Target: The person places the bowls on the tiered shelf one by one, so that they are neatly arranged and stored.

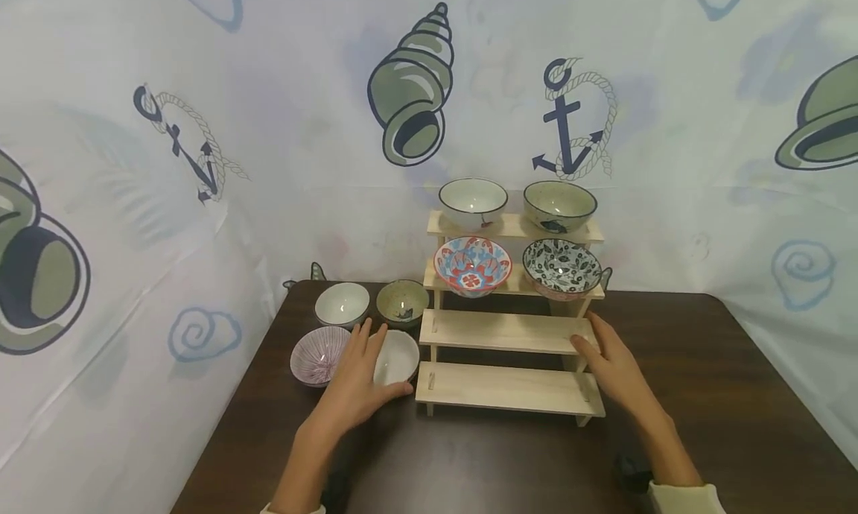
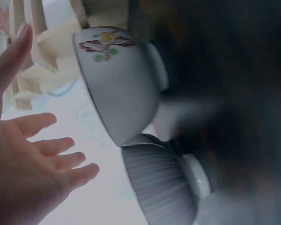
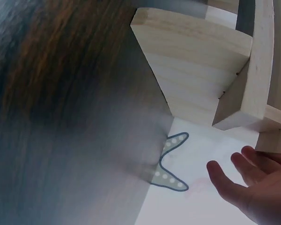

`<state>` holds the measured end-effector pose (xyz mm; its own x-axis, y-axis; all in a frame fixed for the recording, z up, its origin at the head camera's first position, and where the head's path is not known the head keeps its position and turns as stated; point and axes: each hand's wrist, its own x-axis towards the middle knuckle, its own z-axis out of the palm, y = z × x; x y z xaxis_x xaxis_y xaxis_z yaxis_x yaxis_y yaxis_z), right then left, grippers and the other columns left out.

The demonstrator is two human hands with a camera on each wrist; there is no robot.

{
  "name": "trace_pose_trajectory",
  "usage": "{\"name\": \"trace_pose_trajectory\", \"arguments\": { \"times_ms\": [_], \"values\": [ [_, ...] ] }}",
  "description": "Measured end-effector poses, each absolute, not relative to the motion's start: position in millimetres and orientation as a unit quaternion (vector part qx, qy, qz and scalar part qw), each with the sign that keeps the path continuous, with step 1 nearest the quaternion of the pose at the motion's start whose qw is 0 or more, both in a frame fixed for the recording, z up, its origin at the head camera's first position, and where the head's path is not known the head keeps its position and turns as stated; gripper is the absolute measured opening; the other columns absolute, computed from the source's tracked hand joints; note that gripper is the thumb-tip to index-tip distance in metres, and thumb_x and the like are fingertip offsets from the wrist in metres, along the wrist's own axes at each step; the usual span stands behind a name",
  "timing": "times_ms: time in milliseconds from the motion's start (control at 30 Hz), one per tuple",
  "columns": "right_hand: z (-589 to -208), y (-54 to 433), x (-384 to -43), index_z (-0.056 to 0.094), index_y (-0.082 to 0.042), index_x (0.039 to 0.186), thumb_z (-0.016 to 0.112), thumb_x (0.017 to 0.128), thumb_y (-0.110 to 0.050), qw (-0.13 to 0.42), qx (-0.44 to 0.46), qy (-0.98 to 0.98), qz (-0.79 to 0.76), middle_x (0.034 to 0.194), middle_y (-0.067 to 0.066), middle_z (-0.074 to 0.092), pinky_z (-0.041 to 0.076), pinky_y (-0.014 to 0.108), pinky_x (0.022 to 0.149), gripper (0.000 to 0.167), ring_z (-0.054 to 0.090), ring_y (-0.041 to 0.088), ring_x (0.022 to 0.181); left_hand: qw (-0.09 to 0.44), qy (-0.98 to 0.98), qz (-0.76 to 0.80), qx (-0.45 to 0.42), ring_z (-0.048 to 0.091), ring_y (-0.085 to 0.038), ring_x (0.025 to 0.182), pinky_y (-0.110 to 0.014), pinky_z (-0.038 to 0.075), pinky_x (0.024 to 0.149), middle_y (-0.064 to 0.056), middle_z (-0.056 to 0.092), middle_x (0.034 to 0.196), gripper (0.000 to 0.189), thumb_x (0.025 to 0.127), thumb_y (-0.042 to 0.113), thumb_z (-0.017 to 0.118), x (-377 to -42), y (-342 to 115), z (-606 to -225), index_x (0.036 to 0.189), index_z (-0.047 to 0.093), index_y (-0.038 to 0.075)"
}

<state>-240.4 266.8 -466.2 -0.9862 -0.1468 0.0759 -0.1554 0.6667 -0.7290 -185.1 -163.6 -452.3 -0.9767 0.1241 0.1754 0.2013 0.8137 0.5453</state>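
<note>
Left hand [image 1: 350, 392] spread wide near front white bowl [image 1: 398, 356], right hand [image 1: 615, 366] loosely extended, perhaps touching wooden rack [image 1: 509, 389]

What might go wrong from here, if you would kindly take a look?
The left hand is close to the striped bowl and the front white bowl; a careless reach could knock one into the other.

The right hand is at the wooden rack's side; a bump might shake it and shift the red-and-blue bowl or the black-and-white bowl above.
</note>
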Motion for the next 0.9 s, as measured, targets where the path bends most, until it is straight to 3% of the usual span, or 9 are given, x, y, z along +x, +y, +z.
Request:
{"name": "trace_pose_trajectory", "arguments": {
  "times_ms": [167,600,900],
  "values": [
    [-470,264,-236,0.013,0.0,0.164,0.044,0.109,-0.048,0.018,0.081,-0.907,0.414,0.168,0.03,0.019,0.026,0.077,0.114,0.08,0.022,0.056,0.152,0.076,-0.955,-0.273,-0.092,0.024,-0.061,0.149,-0.074,0.027,0.117,-0.038,0.028,0.161,0.113,0.064,0.041,0.098,-175,-169,-470,0.154,0.043,0.0],
    [-482,260,-227,0.015,-0.002,0.165,0.045,0.109,-0.045,0.021,0.094,-0.895,0.435,0.168,0.03,0.019,0.025,0.077,0.113,0.076,0.021,0.057,0.152,0.088,-0.967,-0.232,-0.056,0.034,-0.058,0.146,-0.072,0.033,0.114,-0.036,0.038,0.156,0.105,0.066,0.036,0.097,-160,-170,-495,0.15,0.047,-0.001],
    [-479,264,-241,0.012,0.001,0.164,0.044,0.11,-0.043,0.034,0.102,-0.892,0.439,0.167,0.034,0.017,0.022,0.078,0.114,0.077,0.019,0.06,0.151,0.059,-0.972,-0.218,-0.067,0.019,-0.049,0.157,-0.069,0.018,0.124,-0.032,0.027,0.165,0.105,0.073,0.038,0.093,-182,-173,-483,0.157,0.04,0.003]
  ]
}}
